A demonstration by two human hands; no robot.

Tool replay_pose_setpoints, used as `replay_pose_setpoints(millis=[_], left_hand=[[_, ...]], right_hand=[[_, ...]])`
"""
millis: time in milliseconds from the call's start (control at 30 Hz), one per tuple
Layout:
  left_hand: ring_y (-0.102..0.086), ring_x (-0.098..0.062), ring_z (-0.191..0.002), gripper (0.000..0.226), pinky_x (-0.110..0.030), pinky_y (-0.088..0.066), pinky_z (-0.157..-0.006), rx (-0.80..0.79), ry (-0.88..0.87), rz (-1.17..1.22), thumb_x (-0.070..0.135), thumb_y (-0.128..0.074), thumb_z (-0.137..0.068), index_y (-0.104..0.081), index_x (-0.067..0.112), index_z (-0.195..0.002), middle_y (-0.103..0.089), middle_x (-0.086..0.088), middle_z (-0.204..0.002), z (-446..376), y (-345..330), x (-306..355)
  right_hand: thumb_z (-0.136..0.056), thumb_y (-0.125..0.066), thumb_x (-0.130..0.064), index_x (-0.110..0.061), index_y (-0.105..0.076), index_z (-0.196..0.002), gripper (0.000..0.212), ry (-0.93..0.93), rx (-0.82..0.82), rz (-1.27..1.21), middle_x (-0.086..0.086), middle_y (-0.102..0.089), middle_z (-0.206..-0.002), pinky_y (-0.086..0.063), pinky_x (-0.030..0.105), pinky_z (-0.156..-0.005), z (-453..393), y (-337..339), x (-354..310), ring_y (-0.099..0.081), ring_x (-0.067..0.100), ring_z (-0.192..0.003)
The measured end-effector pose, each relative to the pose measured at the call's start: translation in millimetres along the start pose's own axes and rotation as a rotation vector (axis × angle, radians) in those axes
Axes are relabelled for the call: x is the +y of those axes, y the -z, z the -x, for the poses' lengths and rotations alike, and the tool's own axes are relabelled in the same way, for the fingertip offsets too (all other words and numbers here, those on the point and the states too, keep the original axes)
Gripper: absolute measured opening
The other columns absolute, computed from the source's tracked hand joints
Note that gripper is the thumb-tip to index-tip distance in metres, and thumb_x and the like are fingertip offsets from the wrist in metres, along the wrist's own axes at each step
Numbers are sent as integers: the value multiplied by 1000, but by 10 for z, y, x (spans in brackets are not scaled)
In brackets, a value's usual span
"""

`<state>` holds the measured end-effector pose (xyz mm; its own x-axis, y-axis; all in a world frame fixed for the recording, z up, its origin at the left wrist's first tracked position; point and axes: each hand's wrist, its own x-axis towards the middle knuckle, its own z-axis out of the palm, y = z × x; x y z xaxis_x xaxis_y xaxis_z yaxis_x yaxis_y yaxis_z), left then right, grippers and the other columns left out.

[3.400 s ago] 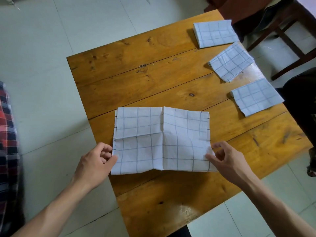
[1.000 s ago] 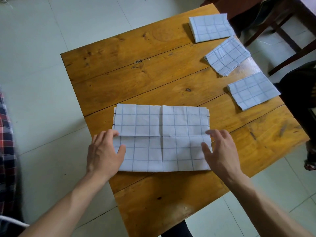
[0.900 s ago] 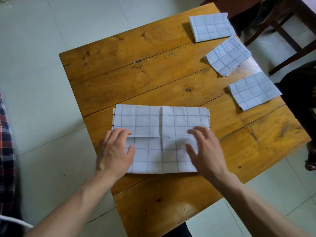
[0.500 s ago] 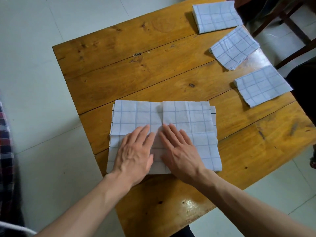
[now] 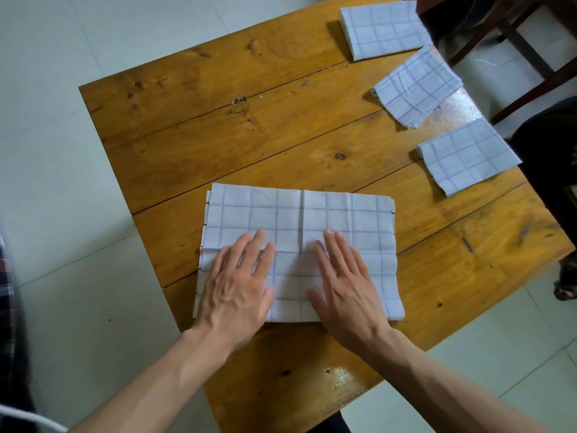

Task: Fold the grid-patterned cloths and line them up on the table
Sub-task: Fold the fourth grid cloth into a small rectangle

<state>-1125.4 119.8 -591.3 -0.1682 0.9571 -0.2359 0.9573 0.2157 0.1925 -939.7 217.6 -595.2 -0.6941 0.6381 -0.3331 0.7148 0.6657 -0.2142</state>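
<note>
A white cloth with a blue grid [image 5: 299, 214] lies folded in a rectangle on the near part of the wooden table [image 5: 249, 126]. My left hand [image 5: 239, 287] lies flat on its left half, fingers straight and spread. My right hand [image 5: 345, 284] presses flat on its right half, a little apart from the left. Three smaller folded grid cloths lie along the table's right edge: one at the far corner [image 5: 384, 28], one tilted in the middle [image 5: 416, 85], one nearer [image 5: 468, 156].
Pale floor tiles surround the table. Dark wooden chair legs [image 5: 530, 51] stand past the far right corner. A dark object [image 5: 555, 170] sits close to the right edge. Plaid fabric [image 5: 6, 292] shows at the left border.
My hands moved from the cloth's side edges to its middle and pressed flat. In the last half second they slid slightly apart from each other.
</note>
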Motion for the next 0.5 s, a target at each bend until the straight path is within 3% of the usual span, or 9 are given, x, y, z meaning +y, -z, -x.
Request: replay_pose_setpoints(millis=[200,267,367,500], left_hand=[[-39,-26,-142,74,-43,-33,-114,-15,-71,64,32,-77,-76,-49,13,-143,-40,-5,-156,-72,-21,83],[-38,-24,-143,77,-41,-31,-114,-32,-66,52,35,-74,-79,-45,16,-147,-37,-3,-158,-56,-45,40],[-36,-24,-144,81,-41,-34,-114,-40,-63,37,41,-72,-81,-39,15,-151,-33,-3,-159,-19,-93,-49],[-30,-22,-147,83,-41,-35,-115,-41,-51,30,47,-68,-83,-34,16,-153,-28,-1,-162,2,-115,-85]], right_hand=[[-99,-41,-46,-12,-10,-156,74,230,-15,-26,6,-4,-164,-8,40,-123,-225,-42,-197,1,21,-152],[-97,-39,-51,-14,-1,-156,79,217,-70,-6,4,4,-164,-8,42,-124,-248,-53,-151,8,20,-151],[-94,-45,-55,-19,11,-155,90,170,-124,-17,0,20,-161,4,41,-123,-209,10,-5,22,18,-148],[-91,-50,-59,-22,15,-155,98,102,-149,-26,-3,28,-159,8,39,-123,-122,94,161,29,15,-146]])
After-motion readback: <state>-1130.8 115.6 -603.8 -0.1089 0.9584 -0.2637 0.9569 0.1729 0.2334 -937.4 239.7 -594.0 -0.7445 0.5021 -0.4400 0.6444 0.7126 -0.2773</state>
